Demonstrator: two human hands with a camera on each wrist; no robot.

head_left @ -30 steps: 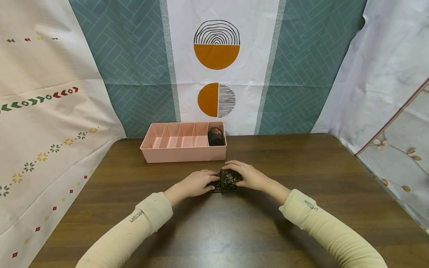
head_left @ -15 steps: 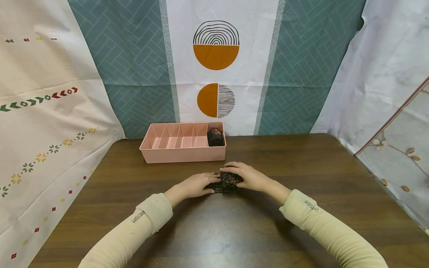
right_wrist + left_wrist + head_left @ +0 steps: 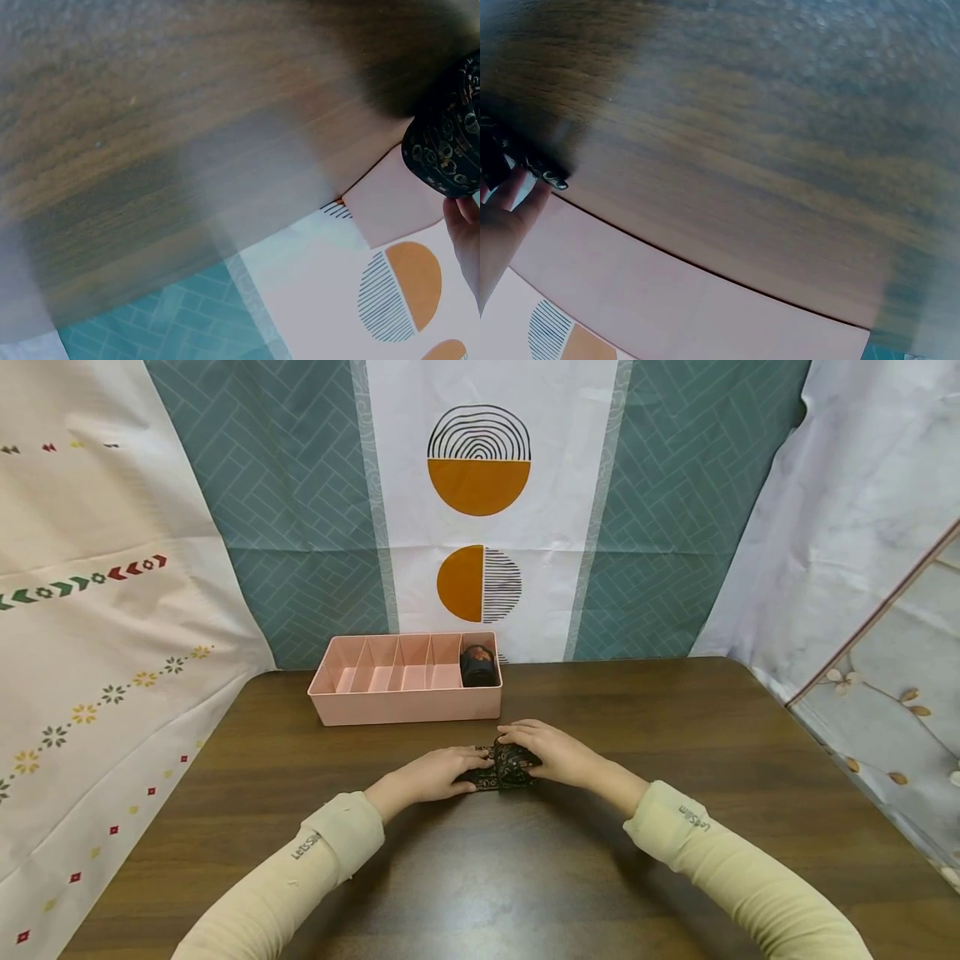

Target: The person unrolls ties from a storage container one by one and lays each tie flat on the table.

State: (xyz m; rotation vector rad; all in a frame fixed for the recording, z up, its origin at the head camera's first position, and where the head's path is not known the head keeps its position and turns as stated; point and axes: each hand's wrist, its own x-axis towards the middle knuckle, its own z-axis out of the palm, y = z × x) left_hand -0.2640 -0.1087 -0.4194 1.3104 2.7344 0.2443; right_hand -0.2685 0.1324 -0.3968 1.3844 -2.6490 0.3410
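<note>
A black cloth item with a gold pattern lies on the table in front of me, partly folded over, its exact kind unclear. My right hand grips the raised, rounded part at the right, thumb at the front and fingers over the back. In the right wrist view the patterned cloth bulges above the fingertips. My left hand rests on the flatter left part with its fingers fairly straight. The left wrist view shows the cloth's dark edge against these fingers. Both palms hide some of the cloth.
A pink divided box stands behind the hands, by the table's back edge. Its rightmost compartment holds a black rolled item with a red motif. Patterned curtains hang around the wooden table.
The right part of the cloth has been turned and reshaped under my right hand. My left fingers have flattened onto the left part. The view has shifted slightly.
</note>
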